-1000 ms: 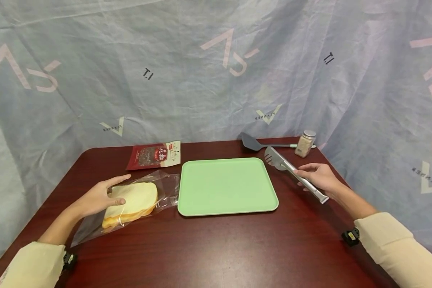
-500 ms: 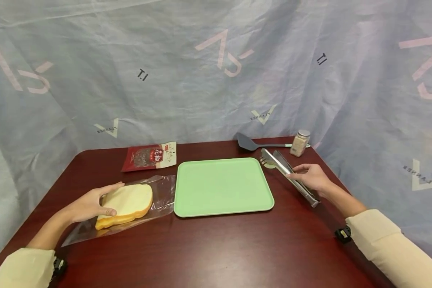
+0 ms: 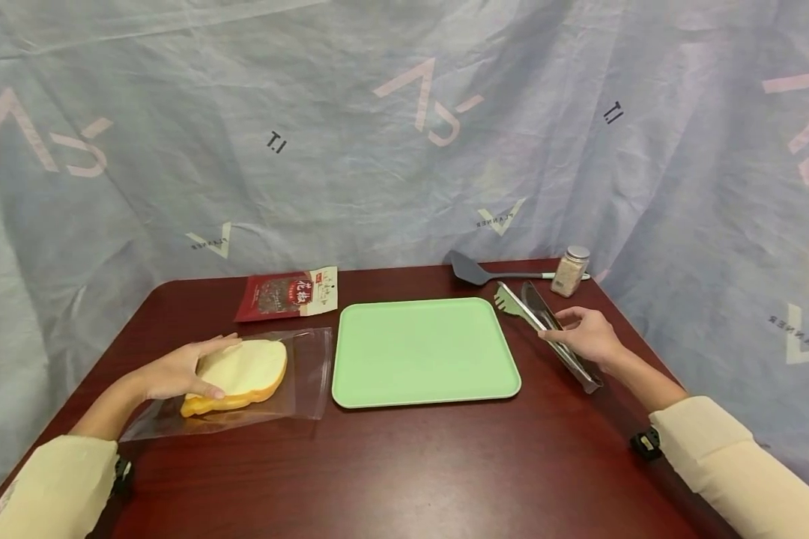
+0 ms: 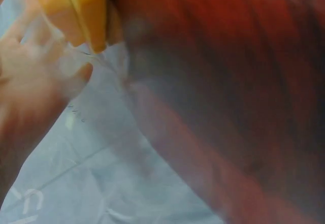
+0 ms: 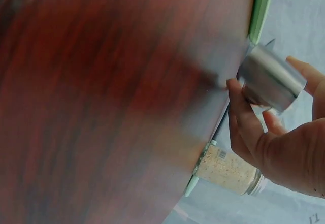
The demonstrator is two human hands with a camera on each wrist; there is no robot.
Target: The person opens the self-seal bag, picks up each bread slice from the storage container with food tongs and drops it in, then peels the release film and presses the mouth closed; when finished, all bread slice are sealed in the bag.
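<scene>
Left hand [image 3: 178,370] spans bread [image 3: 248,367] in one bag [image 3: 308,367], lower left; grip closure, we cannot tell. Right hand [image 3: 588,337] pinches one pair of tongs [image 3: 531,317], right. We count one tray [image 3: 425,352], centre; one pouch [image 3: 288,295], left; one jar [image 3: 570,272] blocking handle of one spatula [image 3: 470,269], right.

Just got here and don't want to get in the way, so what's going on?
A person's left grip is spread over one end of the bread, which lies with a clear bag. The right grip holds metal tongs, their arms apart. Between the two lies a green tray, with no bread on it yet. Behind are a red packet, a spatula and a jar by its handle.
</scene>
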